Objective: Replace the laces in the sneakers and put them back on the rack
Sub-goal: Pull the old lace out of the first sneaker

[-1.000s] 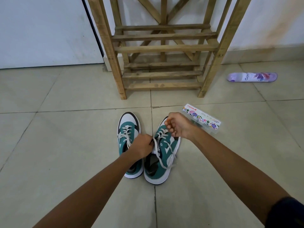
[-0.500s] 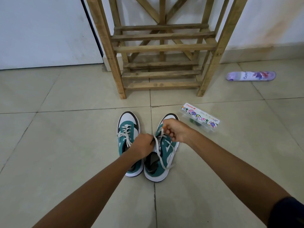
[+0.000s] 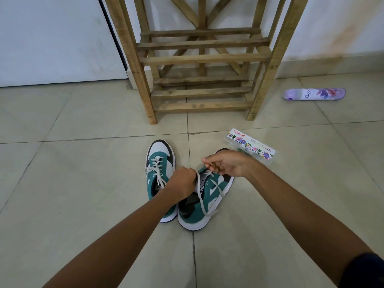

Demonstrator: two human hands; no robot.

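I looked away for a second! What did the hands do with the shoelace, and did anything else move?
The right hand, pinching the white lace, drew back from the toe of the right sneaker toward the person, pulling the lace along. The left hand kept gripping the lace at that sneaker's tongue. The left sneaker, wooden rack, plastic box and purple spray can stayed put.

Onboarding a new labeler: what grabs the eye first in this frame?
The pair of green-and-white sneakers side by side on the tiled floor, centre frame, with both hands on the right sneaker's white lace: left hand gripping it, right hand pinching it. Behind stands a wooden rack; a purple spray can lies far right.
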